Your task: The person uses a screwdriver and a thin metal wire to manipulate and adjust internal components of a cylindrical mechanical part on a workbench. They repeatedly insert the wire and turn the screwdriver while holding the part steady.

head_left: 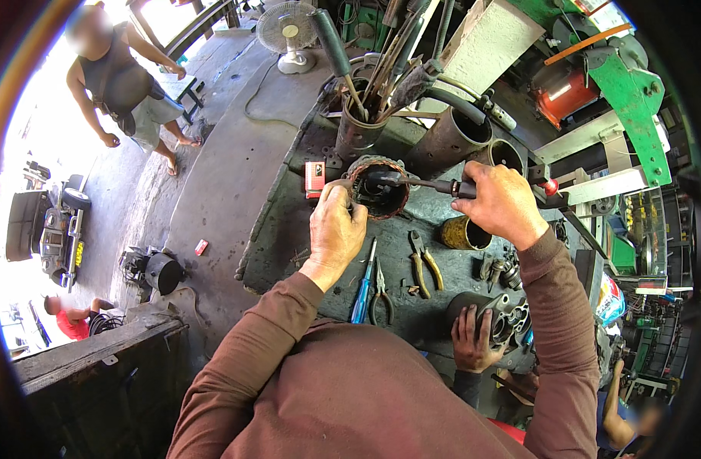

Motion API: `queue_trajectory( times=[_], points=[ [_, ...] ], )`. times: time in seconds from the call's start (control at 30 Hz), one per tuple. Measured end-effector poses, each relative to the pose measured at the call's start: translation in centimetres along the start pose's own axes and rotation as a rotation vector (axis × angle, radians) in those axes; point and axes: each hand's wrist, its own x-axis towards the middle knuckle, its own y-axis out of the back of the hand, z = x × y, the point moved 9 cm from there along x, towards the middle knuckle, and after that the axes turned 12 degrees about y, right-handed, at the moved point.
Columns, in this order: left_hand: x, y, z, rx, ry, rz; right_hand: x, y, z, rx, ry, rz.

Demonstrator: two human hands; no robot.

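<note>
My left hand [336, 226] is closed on the near-left rim of a round motor housing with reddish windings [398, 205]. My right hand [498, 200] grips the dark handle of a long tool [419, 183], whose far end is inside the housing. A small red box [314, 180] stands left of the housing. On the dark metal bench [281, 252] lie a blue screwdriver [362, 294], black pliers [381, 298] and yellow-handled pliers [426, 268]. A yellow cylindrical can [463, 232] is below my right hand.
Metal tubes [358, 134] holding rods stand behind. A co-worker's hand [473, 340] touches a metal casting [496, 314] at lower right. A person [125, 84] stands upper left, another [71, 321] lower left. A fan [289, 34] and green machinery [626, 107] are beyond.
</note>
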Motion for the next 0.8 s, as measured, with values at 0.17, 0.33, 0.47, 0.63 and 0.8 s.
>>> queue_trajectory(
  times=[0.17, 0.33, 0.47, 0.63, 0.8],
  points=[
    [-0.01, 0.1, 0.08, 0.008, -0.009, 0.008, -0.11, 0.14, 0.07, 0.026, -0.007, -0.004],
    [-0.05, 0.1, 0.14, 0.028, 0.021, -0.007, 0.08, -0.38, 0.44, 0.037, -0.049, -0.061],
    [-0.02, 0.09, 0.18, 0.018, 0.024, -0.014, 0.11, -0.42, 0.43, 0.038, -0.046, -0.059],
    [-0.06, 0.17, 0.34, 0.028, -0.018, 0.009, 0.08, -0.15, 0.23, 0.013, -0.015, -0.022],
    [-0.03, 0.07, 0.22, 0.006, -0.02, 0.0, 0.09, 0.0, 0.11, 0.009, -0.005, -0.008]
  ],
)
